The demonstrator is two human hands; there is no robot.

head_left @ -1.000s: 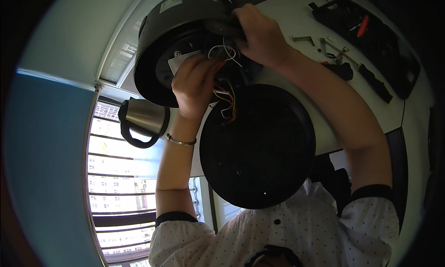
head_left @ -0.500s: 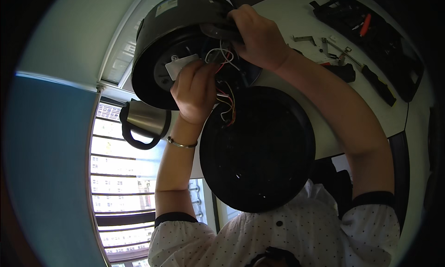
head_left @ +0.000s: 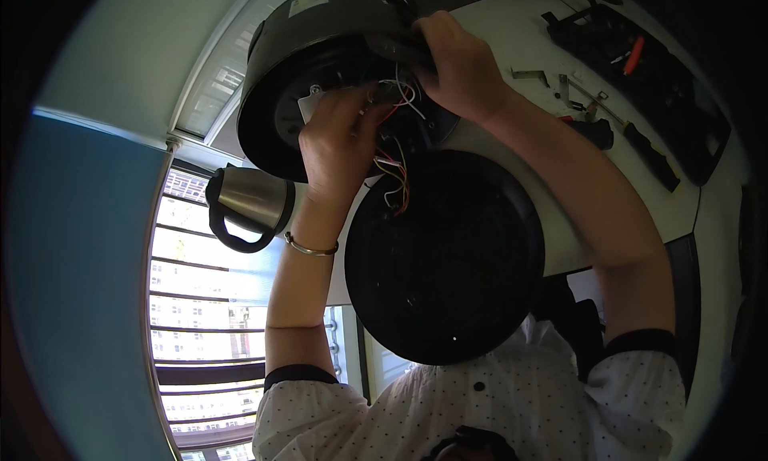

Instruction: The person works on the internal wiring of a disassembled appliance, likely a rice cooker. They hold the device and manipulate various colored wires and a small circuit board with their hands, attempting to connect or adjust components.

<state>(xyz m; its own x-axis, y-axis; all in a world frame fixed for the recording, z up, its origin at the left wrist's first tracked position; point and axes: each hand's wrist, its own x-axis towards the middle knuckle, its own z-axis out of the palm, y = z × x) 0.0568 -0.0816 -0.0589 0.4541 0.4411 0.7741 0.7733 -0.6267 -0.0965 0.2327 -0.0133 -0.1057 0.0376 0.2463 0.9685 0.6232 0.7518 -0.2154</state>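
A round, dark appliance body [head_left: 280,61], shaped like a cooker, lies tipped with its hollow underside facing me. On its right side, my right hand [head_left: 464,69] is closed around the protruding edge. My left hand [head_left: 340,137] reaches into the hollow, its fingers pinched together beside white and red wires [head_left: 406,97]; what is between the fingertips is hidden. A pale metal plate [head_left: 308,105] shows partly behind that hand. Several coloured wires [head_left: 398,173] run down to a black round base cover [head_left: 448,261], which leans against my front.
A steel kettle [head_left: 252,201] with a black handle stands left of my left forearm, near a barred window [head_left: 200,309]. To the right on the white table [head_left: 520,41] lie a screwdriver [head_left: 652,157], small metal parts [head_left: 572,93] and a black tool case [head_left: 640,85] holding a red-handled tool.
The appliance body has shifted slightly right along with my right hand. My left hand has moved deeper inside, covering more of the pale plate, its fingertips closer to the wires.
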